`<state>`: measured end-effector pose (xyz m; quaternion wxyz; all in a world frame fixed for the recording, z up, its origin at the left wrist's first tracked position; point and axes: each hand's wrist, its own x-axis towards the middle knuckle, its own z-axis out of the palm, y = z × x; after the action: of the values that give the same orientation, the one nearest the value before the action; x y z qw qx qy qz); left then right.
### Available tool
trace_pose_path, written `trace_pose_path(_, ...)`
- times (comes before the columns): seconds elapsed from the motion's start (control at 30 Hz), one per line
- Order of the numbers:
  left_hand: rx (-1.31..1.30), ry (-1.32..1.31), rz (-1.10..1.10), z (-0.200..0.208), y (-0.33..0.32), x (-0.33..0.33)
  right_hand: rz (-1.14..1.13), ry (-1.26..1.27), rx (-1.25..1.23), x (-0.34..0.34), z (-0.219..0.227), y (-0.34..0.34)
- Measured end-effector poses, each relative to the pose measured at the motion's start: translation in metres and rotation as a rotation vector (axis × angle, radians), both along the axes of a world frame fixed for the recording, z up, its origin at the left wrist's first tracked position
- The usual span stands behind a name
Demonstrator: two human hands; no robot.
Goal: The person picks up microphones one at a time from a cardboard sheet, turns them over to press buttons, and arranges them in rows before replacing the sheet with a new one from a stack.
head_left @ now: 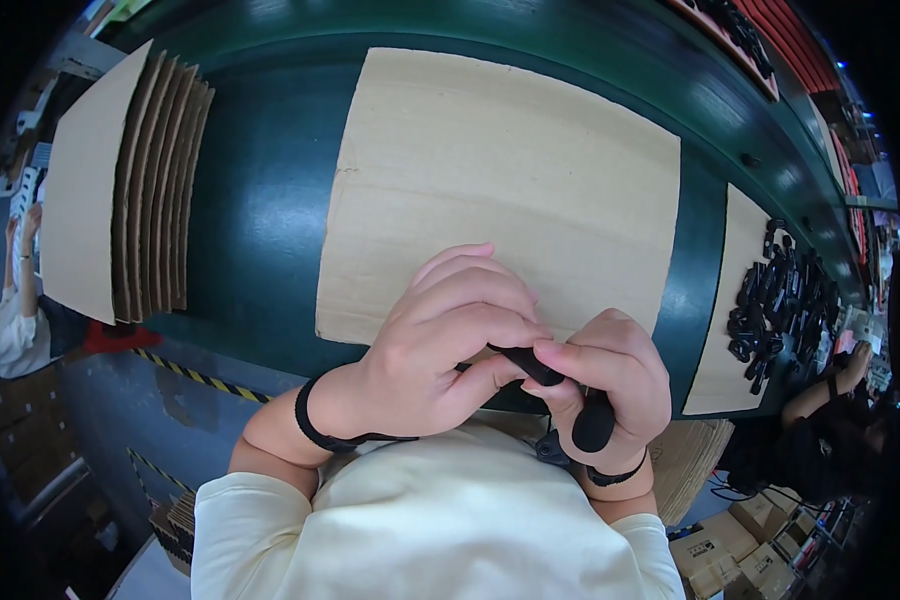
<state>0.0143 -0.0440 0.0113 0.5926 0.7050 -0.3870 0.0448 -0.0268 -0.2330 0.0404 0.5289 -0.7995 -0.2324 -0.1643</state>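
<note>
Both hands meet in front of my chest, just past the near edge of a flat cardboard sheet (510, 190). My left hand (460, 335) has its thumb and fingers pinched on a small black piece (528, 365), whose exact kind I cannot make out. The thumb and fingertips of my right hand (615, 375) grip the same piece from the other side. A second black part with a rounded end (593, 422) sticks out below my right palm. Whether the two black parts are joined is hidden by the fingers. Black bands circle both wrists.
Folded cardboard dividers (155, 185) stand at the left of the green table (260, 190). On the right, a cardboard sheet (715, 370) bears a heap of small black parts (780, 305). Two other people sit at the far left and far right. Boxes (740, 550) stack up lower right.
</note>
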Motion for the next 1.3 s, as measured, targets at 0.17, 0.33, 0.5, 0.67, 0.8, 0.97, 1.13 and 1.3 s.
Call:
trace_pose_path(0.17, 0.009, 0.125, -0.017, 0.013, 0.008, 0.003, -0.012, -0.077, -0.039, 0.001, -0.001, 0.002)
trace_pose_path(0.33, -0.062, 0.570, -0.002, 0.020, 0.031, 0.006, 0.045, -0.146, -0.197, 0.000, 0.001, 0.002)
trace_pose_path(0.5, -0.227, 0.982, -0.134, 0.023, 0.036, 0.012, 0.151, -0.190, -0.305, 0.007, 0.000, 0.008)
trace_pose_path(0.67, -0.155, 0.710, 0.040, 0.026, 0.056, 0.047, 0.132, -0.124, -0.255, 0.005, -0.015, 0.006)
trace_pose_path(0.8, -0.060, 0.582, 0.152, 0.024, 0.080, 0.106, 0.084, -0.078, -0.209, 0.002, -0.016, 0.001)
trace_pose_path(0.97, 0.294, 0.357, 0.384, 0.016, 0.082, 0.166, 0.007, -0.061, -0.187, 0.001, -0.020, -0.002)
trace_pose_path(1.13, 0.462, 0.406, 0.380, 0.002, 0.077, 0.206, -0.038, -0.024, -0.188, -0.002, -0.023, -0.007)
trace_pose_path(1.3, 0.427, 0.538, 0.347, -0.006, 0.074, 0.224, -0.050, -0.006, -0.185, -0.003, -0.025, -0.010)
